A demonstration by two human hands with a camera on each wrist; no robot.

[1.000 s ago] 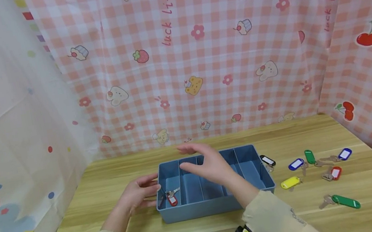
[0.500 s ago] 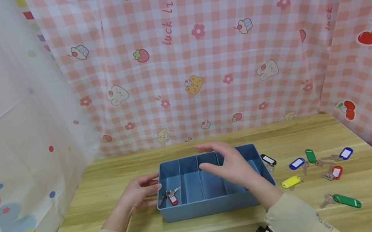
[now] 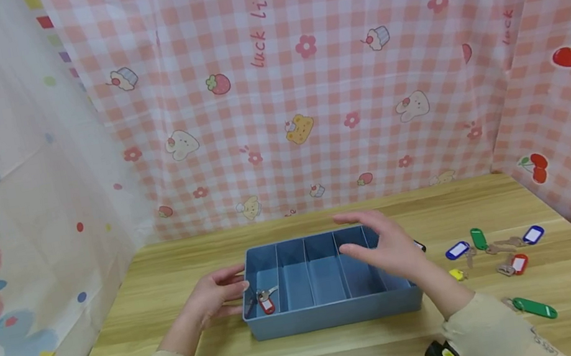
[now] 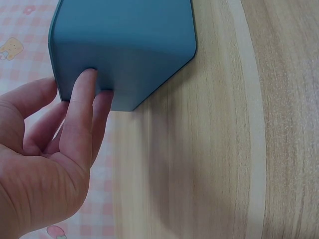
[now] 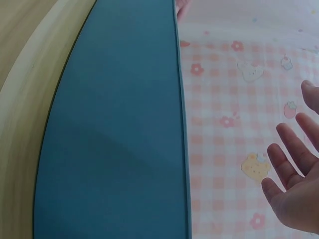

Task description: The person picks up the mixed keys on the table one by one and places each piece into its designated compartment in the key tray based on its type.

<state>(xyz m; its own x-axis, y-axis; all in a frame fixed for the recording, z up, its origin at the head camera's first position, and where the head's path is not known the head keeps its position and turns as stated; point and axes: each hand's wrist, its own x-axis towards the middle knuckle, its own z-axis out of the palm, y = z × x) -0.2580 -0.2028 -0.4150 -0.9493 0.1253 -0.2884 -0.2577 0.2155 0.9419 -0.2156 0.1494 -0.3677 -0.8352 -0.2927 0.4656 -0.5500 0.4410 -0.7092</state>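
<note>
A blue divided tray [image 3: 337, 314] sits on the wooden table, split by thin walls into several compartments. Inside its leftmost compartment lies a key with a red tag [image 3: 266, 304]. My left hand [image 3: 213, 295] is at the tray's left end; in the left wrist view its extended fingertips touch the outer wall [image 4: 129, 64]. Above the tray's right part hovers my right hand [image 3: 385, 249], thumb and fingers spread with nothing held. It partly hides the right compartments. In the right wrist view the same hand [image 5: 299, 186] is apart from the tray's side [image 5: 114, 129].
Right of the tray lie several tagged keys: blue tags [image 3: 457, 250] [image 3: 533, 235], green tags [image 3: 478, 239] [image 3: 534, 308], a red tag [image 3: 518, 264], a partly hidden yellow tag [image 3: 457, 274] and a black tag [image 3: 420, 245]. Pink checked cloth [image 3: 305, 93] hangs behind the table.
My right hand has moved rightward over the tray, from its left-middle compartments to its right ones, and now covers part of the yellow and black tags. My left hand stays at the tray's end.
</note>
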